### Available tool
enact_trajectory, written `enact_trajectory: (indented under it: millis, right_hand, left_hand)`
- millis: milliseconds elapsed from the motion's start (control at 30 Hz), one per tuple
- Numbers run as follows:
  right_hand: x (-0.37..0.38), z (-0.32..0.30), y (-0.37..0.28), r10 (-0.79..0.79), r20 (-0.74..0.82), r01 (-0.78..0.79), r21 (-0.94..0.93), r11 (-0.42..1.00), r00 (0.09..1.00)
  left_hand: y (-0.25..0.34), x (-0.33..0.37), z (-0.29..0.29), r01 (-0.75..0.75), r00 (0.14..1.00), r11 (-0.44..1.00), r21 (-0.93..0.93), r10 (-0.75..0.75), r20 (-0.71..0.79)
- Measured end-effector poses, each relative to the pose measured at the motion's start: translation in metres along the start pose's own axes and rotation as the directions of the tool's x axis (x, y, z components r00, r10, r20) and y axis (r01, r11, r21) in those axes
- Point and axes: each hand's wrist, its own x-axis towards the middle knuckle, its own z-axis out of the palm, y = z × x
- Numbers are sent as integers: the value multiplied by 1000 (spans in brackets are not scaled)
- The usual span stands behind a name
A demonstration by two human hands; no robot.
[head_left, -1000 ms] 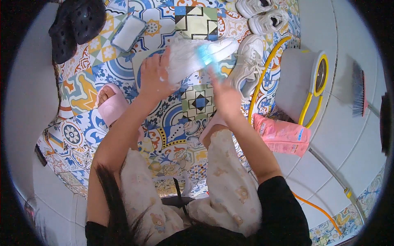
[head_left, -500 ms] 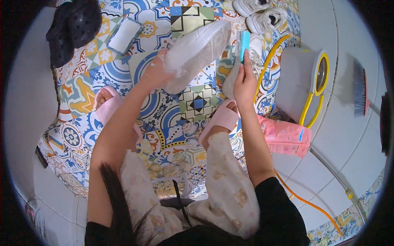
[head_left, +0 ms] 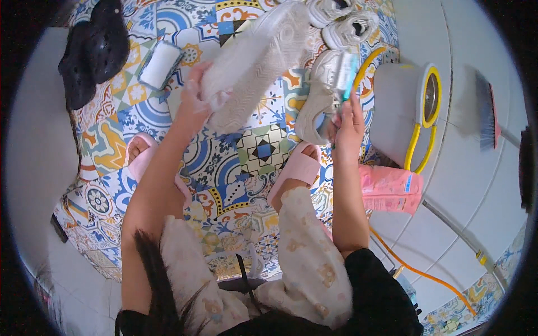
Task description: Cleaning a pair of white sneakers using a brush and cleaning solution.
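Observation:
My left hand [head_left: 199, 101], with white suds on it, grips a white shoe [head_left: 255, 67] by its near end. The shoe is tilted so that its patterned sole faces right. My right hand [head_left: 348, 126] is closed round the handle of a scrub brush [head_left: 343, 75] with a turquoise back and white bristles. The bristles point left, apart from the held shoe. Below the brush, another white shoe [head_left: 314, 117] with laces rests on the tiled floor.
At the far right stand white shoes [head_left: 352, 31]. A grey bucket [head_left: 395, 112] with yellow trim and a pink bag [head_left: 390, 187] are on the right. A white bar [head_left: 161, 65] in a tray and black clogs [head_left: 101, 50] lie at the left. A broom [head_left: 487, 112] leans right.
The brush has moved right and lower, and turned so its bristles show. The held shoe has shifted slightly left and shows more of its sole. The view has shifted a little.

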Motion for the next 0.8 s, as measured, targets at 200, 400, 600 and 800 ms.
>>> enact_trajectory:
  millis: [200, 400, 600, 800]
  right_hand:
    - [-6, -19, -7, 543, 515, -732, 598, 326, 663]
    - [-10, -23, -7, 439, 481, -644, 653, 398, 759]
    - [-17, -32, 5, 441, 373, -573, 617, 539, 817]
    - [-19, -80, 17, 445, 246, -476, 700, 532, 861]
  left_hand:
    - [29, 3, 10, -314, 900, 479, 820, 424, 97]
    - [3, -11, 41, -431, 897, 339, 837, 266, 354]
    - [-11, -3, 85, -435, 892, 99, 895, 183, 413]
    - [13, -6, 110, -434, 889, 32, 901, 181, 421]
